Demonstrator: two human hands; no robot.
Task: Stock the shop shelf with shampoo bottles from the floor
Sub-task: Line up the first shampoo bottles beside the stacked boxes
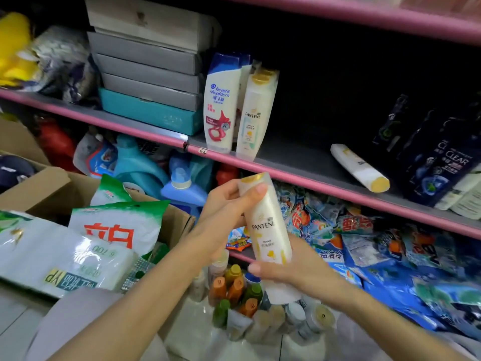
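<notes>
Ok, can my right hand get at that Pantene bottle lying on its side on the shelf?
Probably not yet: the right hand grips the base of the held Pantene bottle, as does the left hand near its cap. The shelf space before the fallen bottle looks open.

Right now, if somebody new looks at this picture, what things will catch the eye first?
First, the Pantene bottle in the centre, held in front of the shelf by both hands: the left hand near its gold cap, the right hand at its base. Next, one bottle lying on its side on the shelf, right of two rows of standing bottles. Below, small bottles crowd the floor.
</notes>
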